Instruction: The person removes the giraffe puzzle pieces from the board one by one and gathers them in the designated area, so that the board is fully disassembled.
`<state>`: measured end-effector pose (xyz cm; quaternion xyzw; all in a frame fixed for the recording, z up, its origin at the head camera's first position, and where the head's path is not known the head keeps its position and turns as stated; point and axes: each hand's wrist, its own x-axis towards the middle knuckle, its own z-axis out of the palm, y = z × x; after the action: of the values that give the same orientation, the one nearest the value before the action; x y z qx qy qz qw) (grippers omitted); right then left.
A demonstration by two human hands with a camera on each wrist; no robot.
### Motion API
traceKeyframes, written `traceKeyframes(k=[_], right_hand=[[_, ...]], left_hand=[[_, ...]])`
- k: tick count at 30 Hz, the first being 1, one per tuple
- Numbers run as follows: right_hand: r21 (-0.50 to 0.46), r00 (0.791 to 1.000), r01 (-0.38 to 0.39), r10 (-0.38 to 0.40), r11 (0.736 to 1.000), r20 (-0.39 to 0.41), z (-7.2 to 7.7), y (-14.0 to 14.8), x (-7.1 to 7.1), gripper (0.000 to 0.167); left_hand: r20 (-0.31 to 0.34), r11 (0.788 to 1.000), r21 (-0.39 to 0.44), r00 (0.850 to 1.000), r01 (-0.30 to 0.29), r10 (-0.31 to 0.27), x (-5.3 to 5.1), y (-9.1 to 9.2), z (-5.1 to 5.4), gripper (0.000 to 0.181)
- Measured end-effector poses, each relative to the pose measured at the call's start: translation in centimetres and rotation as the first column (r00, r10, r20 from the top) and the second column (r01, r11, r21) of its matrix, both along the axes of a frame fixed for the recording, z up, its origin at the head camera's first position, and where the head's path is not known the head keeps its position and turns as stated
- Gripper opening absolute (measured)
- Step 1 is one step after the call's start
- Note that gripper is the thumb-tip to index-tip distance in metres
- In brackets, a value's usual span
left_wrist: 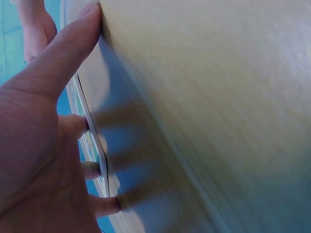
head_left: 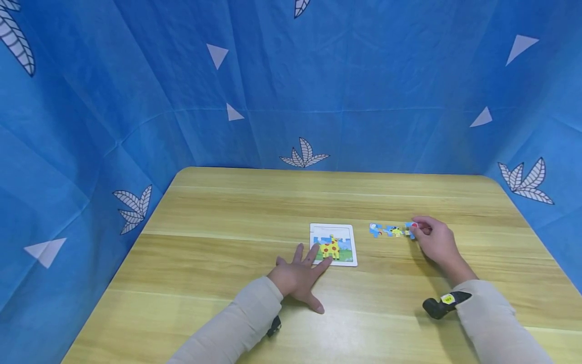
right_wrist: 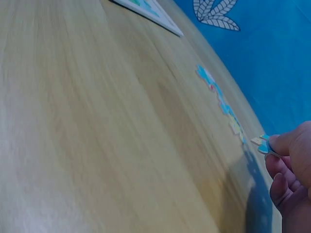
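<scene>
A white-framed giraffe puzzle board (head_left: 334, 228) lies on the table, its lower part filled with a yellow giraffe on green and blue. My left hand (head_left: 296, 278) is spread with straight fingers, the fingertips touching the board's lower left side. To the right of the board, my right hand (head_left: 437, 242) pinches a blue puzzle piece (right_wrist: 264, 147) with a red spot between thumb and fingers. In the right wrist view that piece is held just off the table. Beside it lie a blue and white piece (head_left: 375, 230) and a blue and yellow piece (head_left: 393, 231) in a row.
The wooden table (head_left: 236, 212) has rounded far corners. A blue curtain (head_left: 282, 81) with white leaf and triangle prints hangs behind it and along both sides. A black wrist strap mount (head_left: 437, 307) sticks out at the right sleeve.
</scene>
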<state>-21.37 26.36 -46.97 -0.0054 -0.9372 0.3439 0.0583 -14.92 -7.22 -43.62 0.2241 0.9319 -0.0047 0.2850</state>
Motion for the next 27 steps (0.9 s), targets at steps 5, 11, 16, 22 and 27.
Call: traceKeyframes(k=[5,11,16,22,27], right_hand=[[-0.004,0.999,0.027,-0.027,1.0,0.031,-0.2,0.4,0.2,0.035],[-0.001,0.999,0.043,-0.043,0.999,0.033,-0.5,0.9,0.4,0.036],[0.006,0.998,0.049,-0.049,0.999,0.026,-0.8,1.3,0.3,0.037],[0.026,0.998,0.053,-0.053,0.998,0.031,-0.9,1.2,0.1,0.037],[0.033,0.997,0.061,-0.063,0.998,0.039,-1.0,1.0,0.0,0.038]], left_hand=[[-0.001,1.0,0.001,1.0,0.004,-0.004,0.0,0.0,0.1,0.111],[0.003,1.0,0.007,1.0,0.001,-0.001,0.0,0.0,0.1,0.111],[0.007,1.0,0.013,1.0,-0.001,0.001,0.0,-0.1,0.1,0.111],[0.006,1.0,0.012,1.0,-0.005,0.005,0.0,-0.1,0.1,0.111],[0.013,1.0,0.016,1.0,-0.01,0.01,0.0,0.0,0.1,0.111]])
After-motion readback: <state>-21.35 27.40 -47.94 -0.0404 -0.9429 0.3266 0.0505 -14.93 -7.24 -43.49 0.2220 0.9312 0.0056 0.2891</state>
